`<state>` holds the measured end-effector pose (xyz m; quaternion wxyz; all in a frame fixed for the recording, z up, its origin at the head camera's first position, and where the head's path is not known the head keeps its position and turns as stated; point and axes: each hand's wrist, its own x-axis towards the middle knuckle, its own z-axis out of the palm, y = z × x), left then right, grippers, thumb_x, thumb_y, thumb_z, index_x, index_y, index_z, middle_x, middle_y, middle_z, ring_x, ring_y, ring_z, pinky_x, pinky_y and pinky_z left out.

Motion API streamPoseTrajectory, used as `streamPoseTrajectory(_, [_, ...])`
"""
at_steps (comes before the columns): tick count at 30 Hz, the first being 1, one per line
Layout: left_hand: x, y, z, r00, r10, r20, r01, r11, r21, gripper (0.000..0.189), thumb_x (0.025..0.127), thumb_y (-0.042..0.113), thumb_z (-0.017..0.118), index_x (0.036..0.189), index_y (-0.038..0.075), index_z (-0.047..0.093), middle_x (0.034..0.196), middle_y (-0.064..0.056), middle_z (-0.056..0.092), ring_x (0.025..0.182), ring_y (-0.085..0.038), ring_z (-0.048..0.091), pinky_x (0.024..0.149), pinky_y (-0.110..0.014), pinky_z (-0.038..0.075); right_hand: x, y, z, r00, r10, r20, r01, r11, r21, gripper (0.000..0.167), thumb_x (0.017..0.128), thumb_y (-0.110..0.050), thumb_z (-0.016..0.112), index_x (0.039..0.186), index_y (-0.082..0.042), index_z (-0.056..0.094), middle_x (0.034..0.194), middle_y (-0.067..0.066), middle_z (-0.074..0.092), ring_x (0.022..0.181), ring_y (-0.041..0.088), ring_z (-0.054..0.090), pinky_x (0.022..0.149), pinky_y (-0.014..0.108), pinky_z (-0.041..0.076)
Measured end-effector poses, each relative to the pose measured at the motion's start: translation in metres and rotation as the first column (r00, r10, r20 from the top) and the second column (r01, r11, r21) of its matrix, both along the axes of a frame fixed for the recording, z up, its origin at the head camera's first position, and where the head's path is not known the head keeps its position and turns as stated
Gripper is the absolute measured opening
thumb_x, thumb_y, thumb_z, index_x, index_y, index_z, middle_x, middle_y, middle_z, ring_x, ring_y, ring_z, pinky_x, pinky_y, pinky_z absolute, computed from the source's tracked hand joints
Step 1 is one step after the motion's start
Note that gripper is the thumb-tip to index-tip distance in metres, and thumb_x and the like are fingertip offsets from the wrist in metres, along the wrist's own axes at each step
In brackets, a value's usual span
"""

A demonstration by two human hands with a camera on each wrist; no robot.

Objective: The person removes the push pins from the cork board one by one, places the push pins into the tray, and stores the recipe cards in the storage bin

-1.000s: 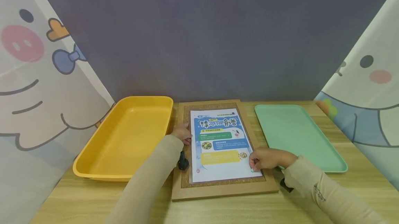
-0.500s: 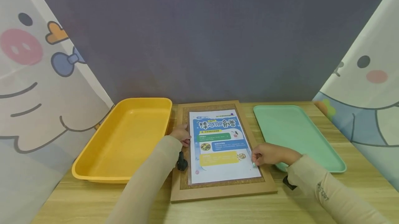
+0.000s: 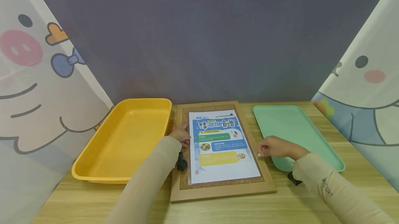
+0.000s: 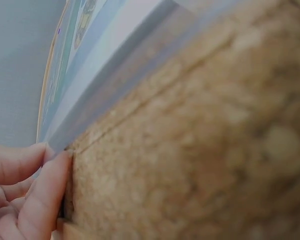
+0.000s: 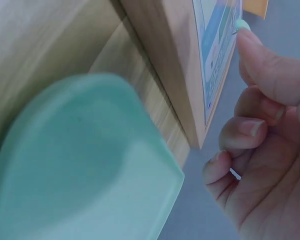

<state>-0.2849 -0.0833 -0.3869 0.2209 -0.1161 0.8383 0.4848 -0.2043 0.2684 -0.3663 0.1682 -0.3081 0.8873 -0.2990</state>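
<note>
A printed poster (image 3: 221, 168) in a clear sleeve lies on a framed cork board (image 3: 218, 193). My left hand (image 3: 181, 135) is at its left edge; in the left wrist view, thumb and forefinger (image 4: 47, 200) pinch the sleeve's edge, which stands up off the cork (image 4: 180, 170). My right hand (image 3: 275, 146) is over the board's right frame. Between its thumb and forefinger it pinches a pale green push pin (image 5: 242, 24), with the other fingers curled. A purple pin (image 3: 231, 114) sits at the poster's top right, a pink pin (image 3: 197, 172) at its lower left.
To the left of the board stands a deep yellow tray (image 3: 124, 178). A shallow green tray (image 3: 293, 127) lies to the right, partly beneath my right forearm. The wooden table (image 3: 218, 213) ends at a grey back panel (image 3: 205, 44), with printed cartoon panels on both sides.
My right hand has risen from the poster's lower right corner, moving right and away from me with the green push pin. My left hand stays at the left edge.
</note>
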Motion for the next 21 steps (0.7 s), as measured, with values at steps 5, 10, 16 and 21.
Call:
streamPoseTrajectory(5, [0.001, -0.001, 0.0, 1.0, 0.001, -0.003, -0.001, 1.0, 0.001, 0.074, 0.092, 0.0, 0.061, 0.153, 0.016, 0.024, 0.092, -0.017, 0.056, 0.076, -0.025, 0.056, 0.064, -0.029, 0.056, -0.002, 0.006, -0.001, 1.0, -0.015, -0.011, 0.015, 1.0, 0.001, 0.017, 0.088, 0.0, 0.063, 0.074, -0.007, 0.058, 0.064, -0.012, 0.042, 0.057, 0.002, 0.034, 0.054, 0.023, 0.034])
streamPoseTrajectory(10, [0.001, 0.0, 0.0, 1.0, 0.003, 0.001, -0.003, 1.0, -0.005, 0.074, 0.092, 0.001, 0.061, 0.153, 0.017, 0.024, 0.093, -0.017, 0.056, 0.077, -0.025, 0.056, 0.065, -0.029, 0.056, -0.004, 0.013, -0.001, 0.999, -0.02, -0.038, 0.021, 1.0, 0.008, 0.016, 0.089, -0.002, 0.064, 0.075, -0.008, 0.059, 0.064, -0.011, 0.043, 0.057, 0.002, 0.034, 0.055, 0.024, 0.035])
streamPoseTrajectory(16, [0.001, 0.001, -0.001, 1.0, -0.007, -0.01, 0.006, 1.0, -0.009, 0.074, 0.092, -0.001, 0.06, 0.153, 0.014, 0.023, 0.091, -0.017, 0.055, 0.074, -0.024, 0.055, 0.064, -0.03, 0.057, -0.006, 0.023, -0.002, 0.994, -0.036, -0.099, 0.041, 0.998, 0.044, 0.015, 0.089, -0.005, 0.065, 0.075, -0.008, 0.06, 0.062, -0.011, 0.039, 0.057, 0.002, 0.031, 0.054, 0.025, 0.031])
streamPoseTrajectory(21, [0.001, 0.001, -0.001, 1.0, -0.006, -0.016, 0.006, 1.0, -0.01, 0.073, 0.092, -0.002, 0.059, 0.153, 0.015, 0.023, 0.092, -0.018, 0.054, 0.074, -0.024, 0.054, 0.063, -0.03, 0.056, -0.008, 0.03, -0.002, 0.993, -0.077, -0.085, 0.081, 0.996, 0.047, 0.015, 0.088, -0.006, 0.066, 0.075, -0.008, 0.059, 0.062, -0.011, 0.037, 0.057, 0.003, 0.032, 0.054, 0.024, 0.031])
